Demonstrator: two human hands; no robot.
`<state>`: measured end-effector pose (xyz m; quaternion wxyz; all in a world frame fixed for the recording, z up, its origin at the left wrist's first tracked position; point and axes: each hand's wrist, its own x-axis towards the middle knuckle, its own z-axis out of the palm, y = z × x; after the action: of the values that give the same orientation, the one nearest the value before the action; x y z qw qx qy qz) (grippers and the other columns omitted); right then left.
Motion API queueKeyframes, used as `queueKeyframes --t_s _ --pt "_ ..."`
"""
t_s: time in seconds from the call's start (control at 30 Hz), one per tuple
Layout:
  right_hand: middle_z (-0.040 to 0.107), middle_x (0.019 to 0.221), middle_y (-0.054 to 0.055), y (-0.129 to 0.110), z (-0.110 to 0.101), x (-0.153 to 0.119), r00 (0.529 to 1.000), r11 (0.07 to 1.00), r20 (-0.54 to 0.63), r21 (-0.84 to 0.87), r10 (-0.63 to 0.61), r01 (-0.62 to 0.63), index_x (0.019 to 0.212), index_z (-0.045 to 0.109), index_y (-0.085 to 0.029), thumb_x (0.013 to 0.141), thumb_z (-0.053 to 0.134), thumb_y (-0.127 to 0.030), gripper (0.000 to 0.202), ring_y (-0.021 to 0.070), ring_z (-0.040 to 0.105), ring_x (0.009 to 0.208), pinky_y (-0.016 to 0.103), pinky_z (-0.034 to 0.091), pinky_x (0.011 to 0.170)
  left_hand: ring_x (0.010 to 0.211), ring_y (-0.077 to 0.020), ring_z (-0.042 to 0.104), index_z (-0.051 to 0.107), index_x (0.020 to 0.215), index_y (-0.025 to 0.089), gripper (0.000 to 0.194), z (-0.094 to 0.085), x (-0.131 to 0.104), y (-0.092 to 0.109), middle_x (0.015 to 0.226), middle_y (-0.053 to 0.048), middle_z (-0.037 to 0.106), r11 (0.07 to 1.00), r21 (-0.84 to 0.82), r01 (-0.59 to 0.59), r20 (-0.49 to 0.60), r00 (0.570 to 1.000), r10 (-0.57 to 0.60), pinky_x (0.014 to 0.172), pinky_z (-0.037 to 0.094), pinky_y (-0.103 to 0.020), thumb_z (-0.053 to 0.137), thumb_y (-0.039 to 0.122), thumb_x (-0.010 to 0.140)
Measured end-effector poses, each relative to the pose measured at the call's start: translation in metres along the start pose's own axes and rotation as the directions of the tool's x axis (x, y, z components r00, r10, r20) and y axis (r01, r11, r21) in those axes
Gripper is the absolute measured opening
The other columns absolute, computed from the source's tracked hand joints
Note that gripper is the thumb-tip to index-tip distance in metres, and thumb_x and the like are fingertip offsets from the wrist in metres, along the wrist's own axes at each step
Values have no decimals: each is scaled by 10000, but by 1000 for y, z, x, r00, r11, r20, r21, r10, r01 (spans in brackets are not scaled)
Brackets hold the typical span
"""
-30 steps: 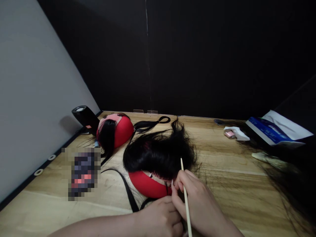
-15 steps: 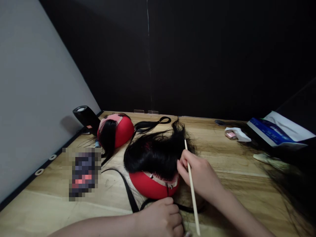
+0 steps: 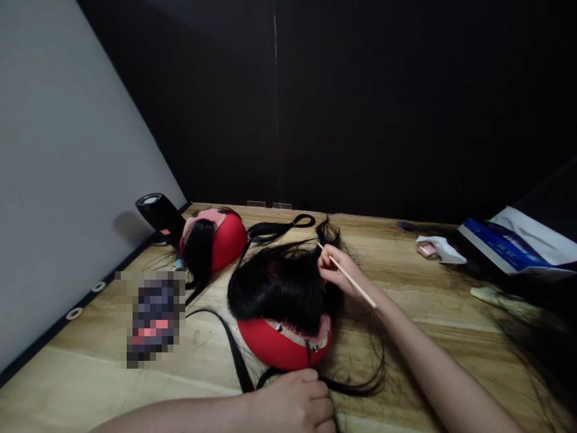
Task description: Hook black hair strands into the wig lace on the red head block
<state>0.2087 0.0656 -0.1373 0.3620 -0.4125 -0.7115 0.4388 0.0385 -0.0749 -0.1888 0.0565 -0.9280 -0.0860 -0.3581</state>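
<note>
A red head form [image 3: 279, 346] lies on the wooden table with black hair [image 3: 279, 288] over its upper part and a pale mesh edge held by pins. My right hand [image 3: 336, 267] pinches a thin pale stick [image 3: 354, 281] at the right side of the hair, its fingers closed. In front of the form, my left hand [image 3: 297, 402] rests with curled fingers near its lower edge; whatever those fingers hold is hidden. A long black strand [image 3: 356, 388] runs from behind my left hand to the right.
Behind on the left are a second red form [image 3: 229, 240] and a black cylindrical speaker [image 3: 160, 216]. A looped hair bundle [image 3: 279, 228] lies at the back. To the right are a small pink item [image 3: 427, 249], a blue-white packet [image 3: 509, 243] and loose dark hair [image 3: 536, 337].
My right hand has moved up and away along the hair, and the stick has tilted from nearly upright to a slant. My left hand has barely moved.
</note>
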Motion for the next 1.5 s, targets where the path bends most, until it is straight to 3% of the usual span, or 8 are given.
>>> queueKeyframes --t_s 0.27,0.5,0.7,0.8,0.9,1.07,1.27,1.5 --pt "583 784 -13 34 -12 -2 993 983 -51 151 110 -101 897 590 -124 934 599 -301 181 94 561 631 237 502 580 555 -111 425 437 596 180 356 6 -9 1 537 49 432 1000 -6 -19 74 997 19 545 299 -262 620 277 886" --pt "708 879 75 8 -59 -31 964 932 -12 260 266 -254 692 383 -196 598 864 -382 524 216 696 776 375 580 708 510 -107 385 409 538 184 426 11 -7 1 495 45 383 998 67 4 12 1000 -5 513 261 -272 628 336 871" --pt "676 809 44 -8 -109 -67 903 946 -332 264 275 -191 669 341 -219 634 852 -401 543 215 690 743 380 591 717 508 -109 386 421 533 183 423 9 -4 0 498 44 394 998 53 15 12 1000 -15 515 270 -269 619 323 878" --pt "453 574 -73 -22 -100 -87 874 944 -435 322 219 -77 669 332 -229 758 759 -454 491 98 506 478 324 584 634 508 -113 376 421 519 180 431 8 -2 0 492 39 390 999 46 22 -8 1000 -21 515 270 -270 604 309 888" --pt "379 549 -89 -41 -69 -103 939 875 -272 481 209 -55 723 430 -227 901 590 -482 350 57 326 366 310 564 575 509 -114 368 426 517 180 432 7 -1 0 483 39 380 999 42 19 -14 1000 -18 520 264 -269 610 307 887" --pt "436 589 -85 -55 -23 -106 993 854 -54 517 108 -65 753 413 -227 994 407 -486 353 61 358 379 346 550 723 518 -118 365 426 531 184 424 9 -3 1 486 38 386 998 52 17 12 1000 -18 536 253 -282 601 309 896" --pt "391 554 -99 -47 -20 -94 991 867 24 481 130 -126 737 423 -216 1006 398 -460 364 59 273 393 358 512 824 520 -116 370 416 533 182 443 9 -3 0 491 43 392 999 53 8 11 1000 -8 540 245 -278 611 347 894" --pt "426 565 -102 -45 -25 -84 973 691 171 685 154 -230 783 426 -224 976 466 -471 316 53 189 384 348 530 718 516 -118 368 433 530 179 413 9 -3 0 492 42 399 999 42 17 -9 1000 -17 534 251 -274 613 292 885"
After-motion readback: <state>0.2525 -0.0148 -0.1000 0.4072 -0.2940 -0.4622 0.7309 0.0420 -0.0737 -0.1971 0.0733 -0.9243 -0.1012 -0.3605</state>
